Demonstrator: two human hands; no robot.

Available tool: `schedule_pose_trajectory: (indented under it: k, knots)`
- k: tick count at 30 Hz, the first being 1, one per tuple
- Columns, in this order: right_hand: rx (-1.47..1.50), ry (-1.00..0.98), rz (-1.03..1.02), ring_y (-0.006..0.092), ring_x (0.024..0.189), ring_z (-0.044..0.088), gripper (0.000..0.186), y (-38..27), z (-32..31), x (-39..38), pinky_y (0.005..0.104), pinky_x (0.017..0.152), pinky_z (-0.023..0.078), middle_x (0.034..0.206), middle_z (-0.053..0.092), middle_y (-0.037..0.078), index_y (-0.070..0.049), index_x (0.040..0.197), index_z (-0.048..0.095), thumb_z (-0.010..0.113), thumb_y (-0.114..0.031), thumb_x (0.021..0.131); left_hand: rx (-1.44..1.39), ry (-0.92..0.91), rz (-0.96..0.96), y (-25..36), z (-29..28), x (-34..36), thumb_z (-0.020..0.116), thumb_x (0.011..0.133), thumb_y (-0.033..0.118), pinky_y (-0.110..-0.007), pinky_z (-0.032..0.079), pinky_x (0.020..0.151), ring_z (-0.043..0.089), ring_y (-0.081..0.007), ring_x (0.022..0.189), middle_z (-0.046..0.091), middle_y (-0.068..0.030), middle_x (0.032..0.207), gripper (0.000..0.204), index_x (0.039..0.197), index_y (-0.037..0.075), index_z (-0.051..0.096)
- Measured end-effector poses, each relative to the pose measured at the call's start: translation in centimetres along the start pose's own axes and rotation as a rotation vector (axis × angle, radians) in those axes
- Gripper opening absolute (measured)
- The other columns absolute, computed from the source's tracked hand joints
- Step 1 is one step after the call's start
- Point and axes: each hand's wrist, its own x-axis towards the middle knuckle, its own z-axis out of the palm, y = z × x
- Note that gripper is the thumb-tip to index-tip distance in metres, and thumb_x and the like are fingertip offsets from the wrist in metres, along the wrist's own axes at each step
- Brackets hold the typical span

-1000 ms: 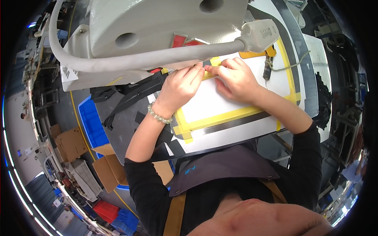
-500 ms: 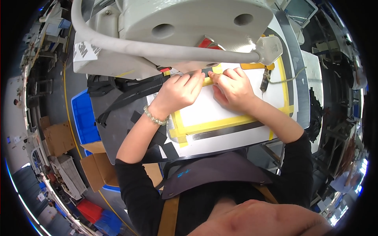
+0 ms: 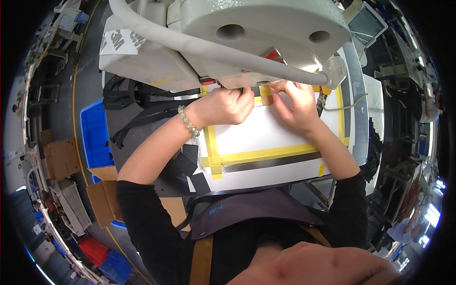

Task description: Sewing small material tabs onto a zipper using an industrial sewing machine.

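Left-hand grip: the left hand [image 3: 227, 105] has its fingers curled together, pinched on a small dark piece [image 3: 241, 90], just on the person's side of the grey-white machine head [image 3: 266, 42].
Right-hand grip: the right hand [image 3: 300, 105] is bent in at the near edge of the machine head; whether its fingertips meet on anything I cannot tell.
Dark piece: sits at the near edge of the machine head, mostly hidden by the fingers; probably light and thin, though its stiffness is hard to judge.
Where to hold: a fingertip pinch by one edge seems enough; a full fist would likely cover it.
Black straps [image 3: 161, 104]: lie left of the machine head, loosely bent; they look light, soft and limp, best taken flat near an end.
White sheet [image 3: 251, 133]: flat on the person's side of the machine head, bordered with yellow tape [image 3: 266, 154]; probably smooth and slippery.
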Motion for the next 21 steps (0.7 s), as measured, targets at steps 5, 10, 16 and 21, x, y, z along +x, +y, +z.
schedule_pose_trajectory:
  k: [5,10,16,21]
  knots:
    - [0.028,-0.1,0.002,0.0206,0.077,0.058,0.023,0.3,0.3,-0.3,0.034,0.072,0.041,0.078,0.063,0.0,-0.008,0.091,0.065,0.067,-0.002,0.069,-0.026,0.064,0.037,-0.4,0.1,1.1,0.061,0.066,0.009,-0.026,0.05,0.052,0.053,-0.011,0.046,0.066,-0.0165,0.079,0.008,0.062,0.004,0.057]
    - [-0.022,-0.123,-0.106,0.0173,0.078,0.055,0.028,0.6,0.6,-0.4,0.0332,0.069,0.039,0.076,0.061,-0.001,-0.008,0.097,0.065,0.065,-0.003,0.07,-0.013,-0.057,0.038,-0.4,-0.7,1.4,0.063,0.075,0.006,-0.026,0.052,0.065,0.055,-0.009,0.051,0.066,-0.0051,0.08,0.005,0.071,0.003,0.064]
    - [-0.145,-0.143,-0.18,0.0161,0.075,0.052,0.034,0.7,0.8,-1.1,0.0311,0.067,0.037,0.073,0.056,-0.001,-0.006,0.104,0.064,0.065,-0.004,0.07,-0.034,-0.11,0.01,-0.2,-0.9,1.6,0.063,0.074,0.007,-0.027,0.052,0.064,0.057,-0.0097,0.053,0.066,-0.0073,0.085,0.005,0.07,0.003,0.063]
    - [-0.148,-0.132,-0.218,0.0162,0.072,0.051,0.032,0.3,1.4,-1.0,0.0309,0.064,0.035,0.073,0.056,-0.001,-0.005,0.102,0.062,0.065,-0.005,0.07,-0.065,-0.214,-0.085,0.3,-1.8,2.0,0.062,0.075,0.008,-0.024,0.05,0.05,0.06,-0.0102,0.052,0.068,-0.013,0.099,0.011,0.083,0.002,0.066]
